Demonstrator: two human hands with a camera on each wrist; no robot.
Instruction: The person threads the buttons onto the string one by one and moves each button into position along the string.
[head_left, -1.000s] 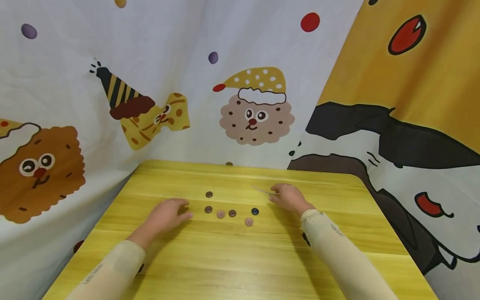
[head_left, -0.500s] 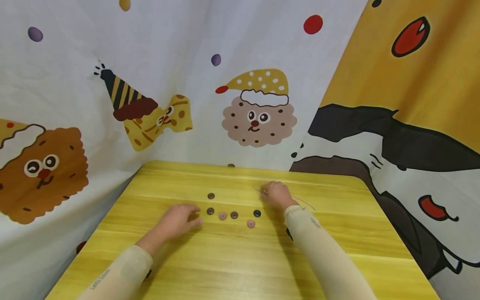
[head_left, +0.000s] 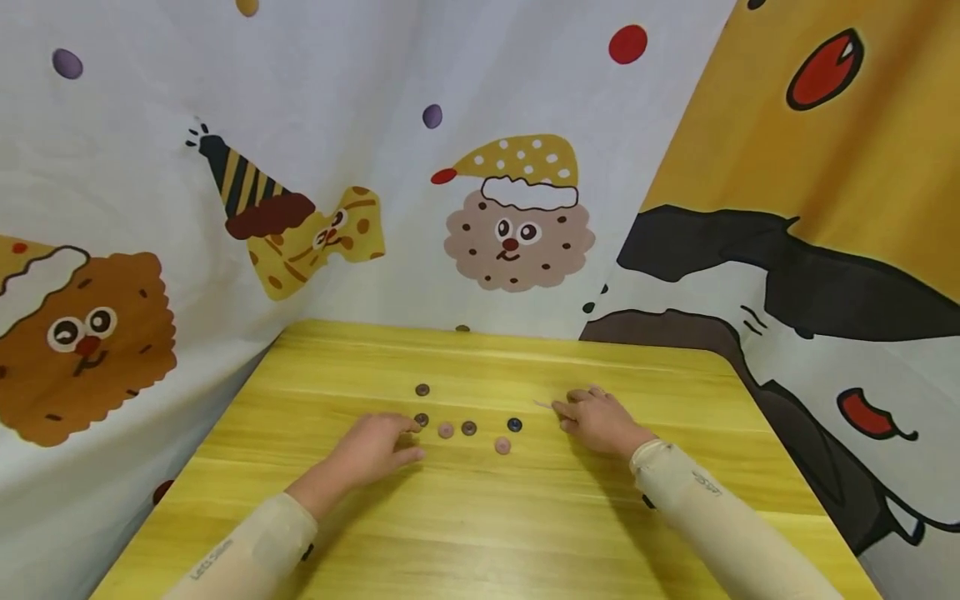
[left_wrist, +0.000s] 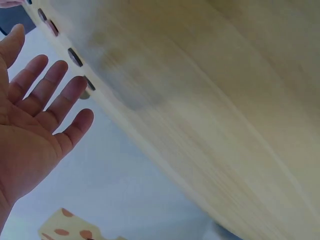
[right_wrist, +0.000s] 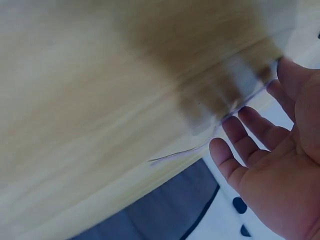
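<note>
A loose row of buttons lies on the table in the head view: a brown button (head_left: 422,419), a pink button (head_left: 446,430), another brown button (head_left: 468,428), a second pink button (head_left: 502,446) and a dark blue button (head_left: 514,425). One more brown button (head_left: 422,389) lies farther back. My left hand (head_left: 375,450) reaches in from the left, fingers extended, fingertips right at the row's leftmost button. To the right of the blue button, my right hand (head_left: 598,419) pinches a thin pale string (right_wrist: 175,155) between thumb and forefinger. A short end pokes out left of its fingertips.
The yellow wood-grain table (head_left: 457,525) ends at a back edge close to a hanging cloth (head_left: 390,75) printed with cartoon figures. The cloth also drapes along both sides of the table.
My right hand went left along the string, then came back right and nearer, the string's visible end shifting with it. My left hand moved right, up to the leftmost button in the row.
</note>
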